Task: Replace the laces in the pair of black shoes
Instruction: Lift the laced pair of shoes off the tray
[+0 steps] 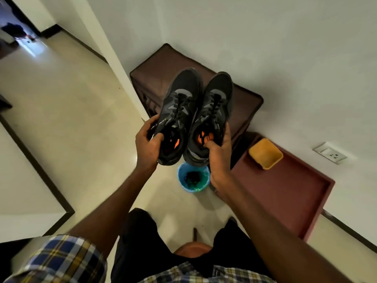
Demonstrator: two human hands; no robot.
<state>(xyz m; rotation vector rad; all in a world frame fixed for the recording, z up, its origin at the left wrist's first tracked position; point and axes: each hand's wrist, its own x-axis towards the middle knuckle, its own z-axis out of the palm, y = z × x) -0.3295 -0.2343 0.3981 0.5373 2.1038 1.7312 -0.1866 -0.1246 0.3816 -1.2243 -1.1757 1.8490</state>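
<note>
I hold a pair of black shoes in the air, side by side, toes pointing away from me. My left hand (148,142) grips the left shoe (179,107) at its heel collar, thumb inside the opening. My right hand (219,158) grips the right shoe (216,111) the same way, thumb in the opening over an orange insole. Both shoes carry black laces threaded up the front. Below them on the floor stands a small blue bin (193,177) with a tangle of black laces (192,177) lying in it.
A brown fabric shoe rack (155,78) stands against the white wall behind the shoes. At the right is a maroon low table (285,190) with a yellow tub (265,153) on it. A wall socket (330,153) sits further right. Pale tiled floor stretches left toward a doorway.
</note>
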